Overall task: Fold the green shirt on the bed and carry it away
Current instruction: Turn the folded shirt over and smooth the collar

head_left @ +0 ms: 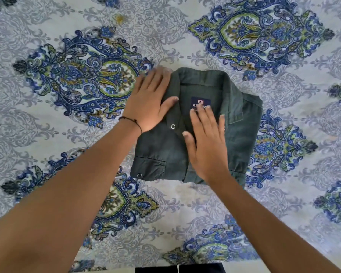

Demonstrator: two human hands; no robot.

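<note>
1. The patterned bedsheet (67, 56) bears the green shirt (242, 138), folded into a compact rectangle with its collar on the far side.
2. The shirt lies directly under both hands. The left hand (148, 103) rests flat, fingers straight, on its left collar edge. The right hand (207, 142) lies flat on its middle, fingers straight and slightly apart.
3. The right fingertips cover the lower part of the collar label (200, 102), so its lettering cannot be read. The left fingers are blurred.

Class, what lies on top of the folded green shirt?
Left hand and right hand lie flat on the green shirt; the right covers part of its label. Fabric beneath the palms is hidden.
</note>
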